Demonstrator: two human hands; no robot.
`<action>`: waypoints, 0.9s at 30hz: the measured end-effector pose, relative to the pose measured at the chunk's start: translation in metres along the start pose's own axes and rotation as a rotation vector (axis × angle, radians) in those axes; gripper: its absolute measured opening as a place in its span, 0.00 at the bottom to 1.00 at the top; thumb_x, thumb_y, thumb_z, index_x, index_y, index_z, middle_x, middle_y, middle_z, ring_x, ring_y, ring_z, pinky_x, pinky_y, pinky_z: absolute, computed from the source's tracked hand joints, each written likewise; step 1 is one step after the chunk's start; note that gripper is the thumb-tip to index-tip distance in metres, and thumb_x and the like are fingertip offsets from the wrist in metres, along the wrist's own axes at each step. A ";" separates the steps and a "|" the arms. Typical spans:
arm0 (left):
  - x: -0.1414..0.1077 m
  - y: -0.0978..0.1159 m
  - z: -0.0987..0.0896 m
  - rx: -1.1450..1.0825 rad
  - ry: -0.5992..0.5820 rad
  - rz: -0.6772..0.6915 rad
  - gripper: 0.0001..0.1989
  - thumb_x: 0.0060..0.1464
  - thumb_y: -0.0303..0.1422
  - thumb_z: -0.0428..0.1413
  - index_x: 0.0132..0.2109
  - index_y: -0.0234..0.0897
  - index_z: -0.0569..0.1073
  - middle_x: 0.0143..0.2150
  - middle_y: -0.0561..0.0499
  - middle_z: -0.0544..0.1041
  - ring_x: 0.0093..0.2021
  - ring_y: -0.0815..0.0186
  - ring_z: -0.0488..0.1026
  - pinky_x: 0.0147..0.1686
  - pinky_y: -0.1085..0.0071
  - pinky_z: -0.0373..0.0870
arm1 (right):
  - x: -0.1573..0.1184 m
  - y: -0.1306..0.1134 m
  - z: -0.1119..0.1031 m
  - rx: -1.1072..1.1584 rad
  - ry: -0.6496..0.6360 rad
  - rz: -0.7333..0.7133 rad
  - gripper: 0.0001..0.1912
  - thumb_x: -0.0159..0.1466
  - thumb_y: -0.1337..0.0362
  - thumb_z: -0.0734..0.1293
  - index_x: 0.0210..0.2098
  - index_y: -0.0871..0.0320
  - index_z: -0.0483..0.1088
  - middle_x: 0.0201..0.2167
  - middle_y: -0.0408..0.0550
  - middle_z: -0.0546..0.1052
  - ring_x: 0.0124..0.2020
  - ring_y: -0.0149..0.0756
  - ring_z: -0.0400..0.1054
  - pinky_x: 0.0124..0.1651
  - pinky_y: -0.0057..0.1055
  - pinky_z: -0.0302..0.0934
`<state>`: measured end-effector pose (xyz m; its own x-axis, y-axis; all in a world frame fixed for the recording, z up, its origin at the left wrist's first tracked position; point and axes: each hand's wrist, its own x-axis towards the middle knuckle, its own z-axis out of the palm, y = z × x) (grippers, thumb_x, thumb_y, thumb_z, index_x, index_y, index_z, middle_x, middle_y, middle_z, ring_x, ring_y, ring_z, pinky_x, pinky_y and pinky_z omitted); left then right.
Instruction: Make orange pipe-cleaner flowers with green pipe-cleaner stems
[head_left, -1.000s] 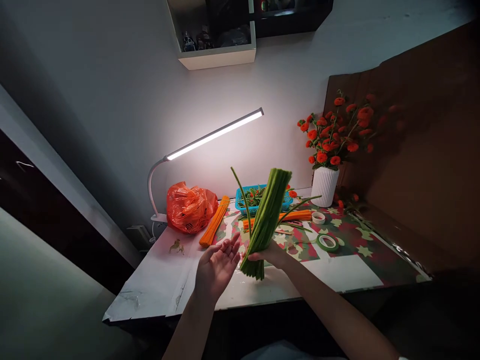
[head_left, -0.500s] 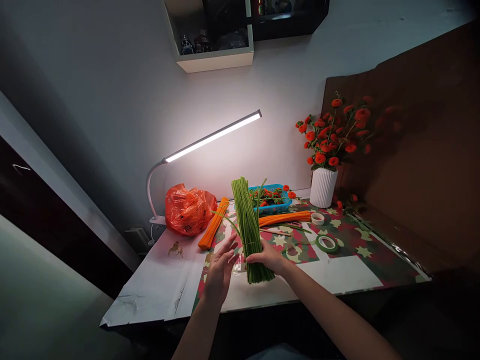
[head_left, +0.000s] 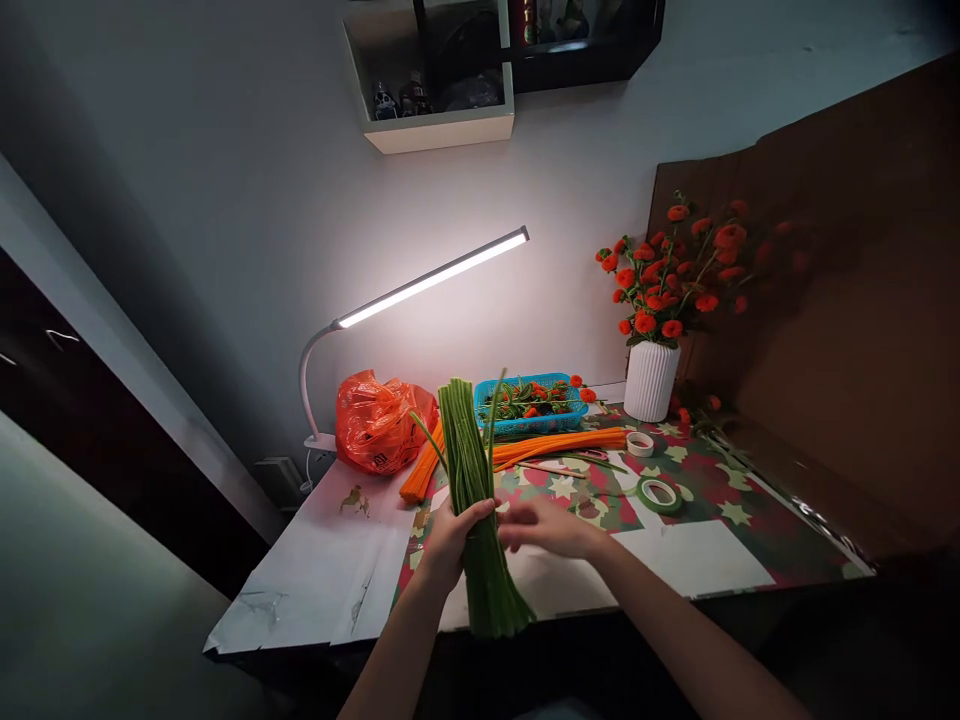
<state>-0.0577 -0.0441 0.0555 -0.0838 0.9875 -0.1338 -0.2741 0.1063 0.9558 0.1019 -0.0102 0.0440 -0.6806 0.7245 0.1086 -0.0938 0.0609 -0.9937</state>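
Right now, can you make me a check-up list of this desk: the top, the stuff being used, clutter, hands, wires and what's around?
Surface: white table, partly under a patterned cover.
Job's things: green bundle, held up.
Clutter: orange bag, orange bundles, white tape, green tape, blue basket.
Hands: left hand grips the green bundle; right hand beside it, touching unclear.
Cables: white cord below the lamp base.
Surroundings: lit lamp, vase of red flowers, wall shelf.
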 end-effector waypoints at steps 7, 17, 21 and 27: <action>-0.011 -0.006 -0.005 0.050 -0.230 -0.116 0.15 0.36 0.33 0.62 0.34 0.30 0.71 0.23 0.49 0.75 0.22 0.66 0.72 0.23 0.72 0.68 | 0.018 -0.015 -0.008 0.279 0.318 0.032 0.23 0.51 0.48 0.72 0.41 0.54 0.70 0.37 0.46 0.74 0.38 0.37 0.69 0.34 0.29 0.64; -0.009 -0.012 -0.011 0.039 -0.155 -0.198 0.14 0.37 0.32 0.60 0.33 0.35 0.67 0.23 0.53 0.72 0.21 0.66 0.72 0.25 0.68 0.71 | 0.026 0.000 -0.004 0.364 0.542 0.023 0.20 0.44 0.54 0.75 0.31 0.58 0.71 0.28 0.44 0.76 0.29 0.38 0.72 0.30 0.34 0.67; -0.008 -0.017 -0.010 0.042 -0.152 -0.181 0.14 0.37 0.31 0.60 0.34 0.35 0.66 0.23 0.54 0.71 0.20 0.67 0.70 0.24 0.68 0.72 | 0.025 -0.001 -0.003 0.391 0.517 0.006 0.22 0.42 0.54 0.76 0.31 0.59 0.71 0.31 0.46 0.77 0.33 0.40 0.73 0.31 0.34 0.68; -0.008 -0.017 -0.009 0.043 -0.138 -0.172 0.14 0.36 0.29 0.60 0.34 0.35 0.66 0.22 0.55 0.71 0.19 0.69 0.69 0.24 0.68 0.73 | 0.024 -0.001 -0.002 0.389 0.565 0.035 0.15 0.41 0.60 0.75 0.24 0.60 0.69 0.22 0.44 0.75 0.25 0.36 0.71 0.30 0.32 0.68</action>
<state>-0.0615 -0.0547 0.0379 0.0930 0.9607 -0.2614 -0.2314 0.2762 0.9328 0.0874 0.0084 0.0480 -0.2146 0.9749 -0.0592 -0.4046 -0.1439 -0.9031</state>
